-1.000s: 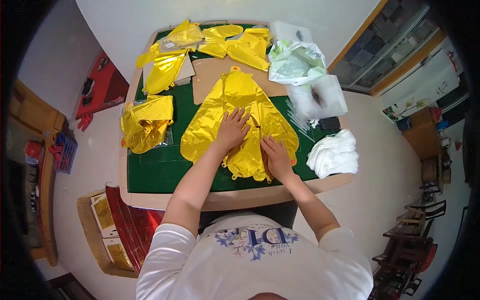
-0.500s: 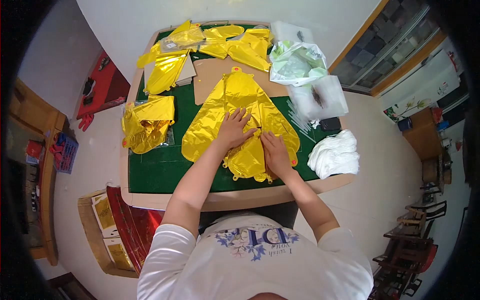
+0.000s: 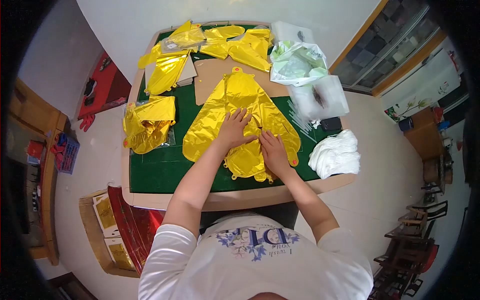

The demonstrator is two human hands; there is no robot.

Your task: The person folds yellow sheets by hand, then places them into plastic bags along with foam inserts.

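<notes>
A large gold foil balloon (image 3: pixel 207 125), flat and roughly triangular, lies on the green tabletop with its lower part folded inward. My left hand (image 3: pixel 234 130) rests flat on its middle, fingers spread. Beside it, my right hand (image 3: pixel 274 152) lies palm down on the right part of the fold, fingers stretched out. A short dark gap shows in the foil between the two hands. Small round tabs stick out along the balloon's edge, and a red dot marks the top one. What lies under my palms is hidden.
More gold foil balloons (image 3: pixel 167 70) lie at the back, and another folded one (image 3: pixel 150 122) at the left. To the right are a plastic bag (image 3: pixel 298 62), clear straws (image 3: pixel 298 119), a black box (image 3: pixel 330 124) and a white string bundle (image 3: pixel 335 155). Cardboard (image 3: pixel 206 75) lies behind the balloon.
Both hands stay almost where they were on the foil. The whole view has shifted very slightly to the right.
</notes>
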